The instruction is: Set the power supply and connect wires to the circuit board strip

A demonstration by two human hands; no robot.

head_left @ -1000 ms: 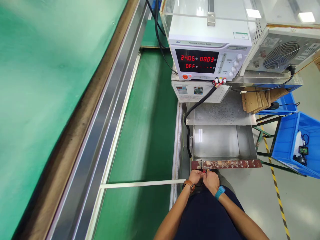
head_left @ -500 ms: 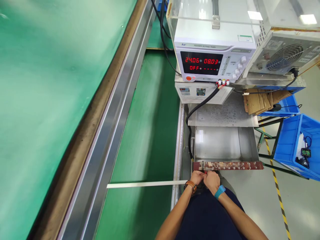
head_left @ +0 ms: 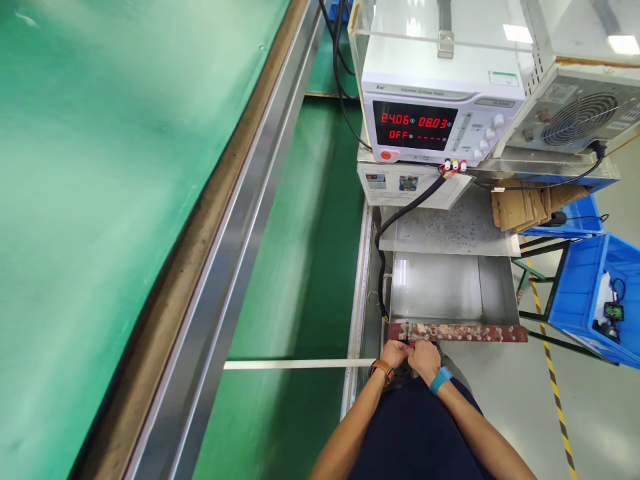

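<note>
Long brown terminal strip [head_left: 457, 332] lying crosswise along the near lip of the steel tray [head_left: 435, 287], long axis left to right. Left hand [head_left: 395, 353] and right hand [head_left: 424, 357] touching just below its left end, fingers bunched on something small and red, grip too small to tell. Hands unmoved since the earlier frame.

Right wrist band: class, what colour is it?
Turquoise blue. The band on the right hand shows best in the head view.

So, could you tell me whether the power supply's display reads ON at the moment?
No, the power supply display shows OFF in red beneath the figure 24.06.
</note>
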